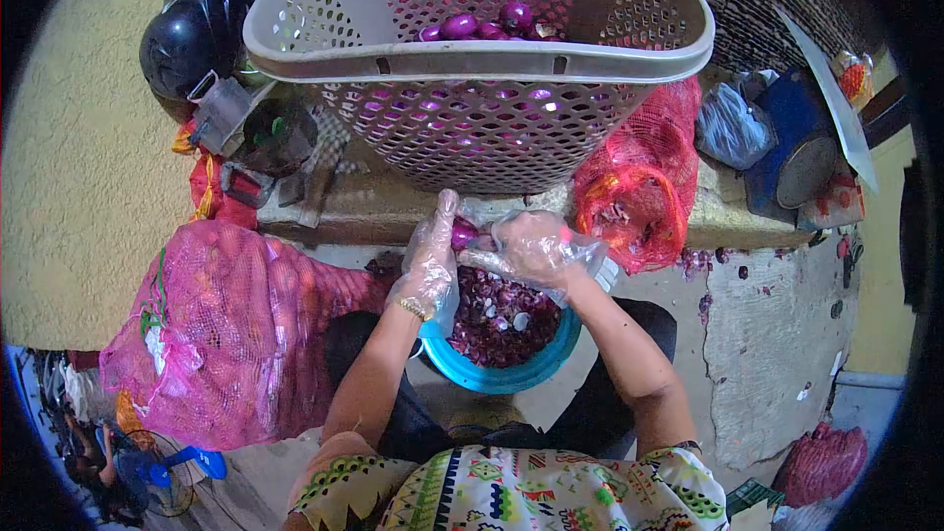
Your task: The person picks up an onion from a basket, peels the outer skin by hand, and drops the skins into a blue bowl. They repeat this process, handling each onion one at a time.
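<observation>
Our glove-clad left hand (430,270) closes its fingers round a small purple onion (462,233), our right hand (536,246) pinching it, above the round blue plastic basin (492,381), seemingly so purple peelings (487,320) collect inside.

holding a small purple onion (463,233) in the left hand (430,265), with the right hand (531,248) touching it, both in clear plastic gloves. directly above a blue basin (503,380) of purple peels (492,320). beyond, a pale perforated basket (472,64) with peeled onions (487,22); pink mesh sack (216,334) at left, red mesh sack (639,197) at right, black helmet (182,44) beside the basket.
</observation>
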A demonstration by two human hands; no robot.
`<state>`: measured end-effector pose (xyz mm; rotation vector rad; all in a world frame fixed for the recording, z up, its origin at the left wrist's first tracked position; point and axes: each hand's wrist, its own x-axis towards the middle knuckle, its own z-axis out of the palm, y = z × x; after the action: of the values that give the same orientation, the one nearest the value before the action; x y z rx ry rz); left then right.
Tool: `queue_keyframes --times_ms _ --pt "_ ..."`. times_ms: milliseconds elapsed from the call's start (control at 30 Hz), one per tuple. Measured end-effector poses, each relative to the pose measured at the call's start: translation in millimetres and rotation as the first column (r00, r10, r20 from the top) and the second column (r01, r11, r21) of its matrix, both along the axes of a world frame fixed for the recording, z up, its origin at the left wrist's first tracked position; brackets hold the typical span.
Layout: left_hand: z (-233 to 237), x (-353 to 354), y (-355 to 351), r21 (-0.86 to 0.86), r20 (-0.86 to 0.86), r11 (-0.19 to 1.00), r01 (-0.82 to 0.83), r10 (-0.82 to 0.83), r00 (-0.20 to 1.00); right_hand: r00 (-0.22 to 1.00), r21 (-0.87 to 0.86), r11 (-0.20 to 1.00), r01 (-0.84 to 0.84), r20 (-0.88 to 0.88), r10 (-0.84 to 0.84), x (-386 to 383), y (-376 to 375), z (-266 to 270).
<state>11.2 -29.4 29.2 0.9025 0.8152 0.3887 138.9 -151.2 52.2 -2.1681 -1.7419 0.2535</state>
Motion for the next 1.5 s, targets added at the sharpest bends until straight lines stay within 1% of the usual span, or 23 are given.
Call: queue_keyframes --times_ms 67,133,200,233,300,333,367,400,433,467,567,667,700,767,967,1067,1133,1200,1267,1333,1400,1467,1500 --pt "4 -1 1 -0.042 -0.037 0.999 -0.007 0.005 0.999 1.000 -0.009 1.000 -0.008 0.024 0.009 1 1 -11" --pt "2 -1 3 -0.082 -0.072 0.996 -0.016 0.010 0.997 0.996 -0.009 0.998 -0.069 0.055 0.070 1 0 -18" --pt "-4 2 6 -0.111 -0.081 0.987 -0.118 0.109 0.991 0.995 0.024 0.996 -0.081 0.067 0.079 3 -1 -27" --pt "-3 1 6 -0.111 -0.081 0.987 -0.118 0.110 0.991 0.993 0.056 0.994 -0.092 0.080 0.087 3 -2 -29" --pt "1 -4 8 -0.276 0.028 0.961 0.006 0.002 1.000 0.998 0.101 0.994 -0.043 0.053 0.038 2 -3 -19" --pt "1 -4 6 -0.276 0.029 0.961 0.006 0.002 1.000 1.000 0.145 0.989 0.007 0.022 -0.011 2 -3 -11" --pt "0 -2 4 -0.231 0.090 0.971 0.063 -0.043 0.995 1.000 0.145 0.989 0.007 0.023 -0.010 2 -3 -7" --pt "0 -1 3 -0.183 0.149 0.976 0.118 -0.091 0.985 0.998 0.144 0.988 0.061 -0.034 -0.056 2 -2 -4" --pt "-4 -1 5 -0.184 0.149 0.976 0.118 -0.091 0.985 0.991 0.140 0.984 0.114 -0.091 -0.102 3 -2 0" --pt "-11 -2 8 -0.180 0.149 0.975 0.127 -0.100 0.984 0.986 0.145 0.983 0.116 -0.133 -0.096 3 -3 6" --pt "3 0 2 -0.182 0.174 0.973 0.141 -0.110 0.979 0.980 0.192 0.971 0.143 -0.162 -0.113 2 -5 14" --pt "10 0 -2 -0.136 0.118 0.983 0.122 -0.107 0.987 0.983 0.169 0.979 0.113 -0.165 -0.085 6 -5 5" --pt "9 -2 -2 -0.084 0.100 0.984 0.158 -0.149 0.984 0.983 0.169 0.979 0.113 -0.165 -0.085 6 -5 6" --pt "7 -3 -2 -0.033 0.080 0.981 0.194 -0.191 0.978 0.985 0.101 0.989 0.112 -0.143 -0.097 5 -4 10" --pt "9 -3 -2 -0.033 0.018 0.989 0.143 -0.143 0.990 0.992 0.036 0.995 0.093 -0.090 -0.090 4 -4 10" --pt "-10 -3 2 -0.009 -0.031 0.997 0.076 -0.076 0.997 0.995 0.049 0.997 0.057 -0.085 -0.053 5 -4 5" --pt "-9 -2 1 -0.005 -0.045 0.999 0.040 -0.040 0.998 0.992 0.049 0.996 0.071 -0.105 -0.065 4 -4 7" --pt "-13 -4 7 0.047 -0.082 0.995 0.084 -0.080 0.993 0.989 0.049 0.995 0.085 -0.125 -0.078 3 -4 7" --pt "-17 -4 9 0.098 -0.120 0.987 0.131 -0.119 0.986 0.997 -0.004 0.999 0.042 -0.058 -0.042 3 -3 5" --pt "-10 -4 6 0.056 -0.118 0.995 0.080 -0.073 0.990 0.999 0.018 0.999 0.035 -0.036 -0.034 1 -3 1" --pt "0 -5 5 0.036 -0.110 0.995 0.088 -0.084 0.990 1.000 0.039 0.999 0.028 -0.014 -0.027 0 -2 -8" --pt "4 -4 5 0.018 -0.101 0.995 0.095 -0.093 0.991 0.995 0.010 1.000 0.014 0.103 -0.015 0 -1 -19" --pt "4 -3 3 0.027 -0.068 0.998 0.051 -0.049 0.996 0.995 0.010 1.000 0.014 0.103 -0.015 -1 -1 -17"
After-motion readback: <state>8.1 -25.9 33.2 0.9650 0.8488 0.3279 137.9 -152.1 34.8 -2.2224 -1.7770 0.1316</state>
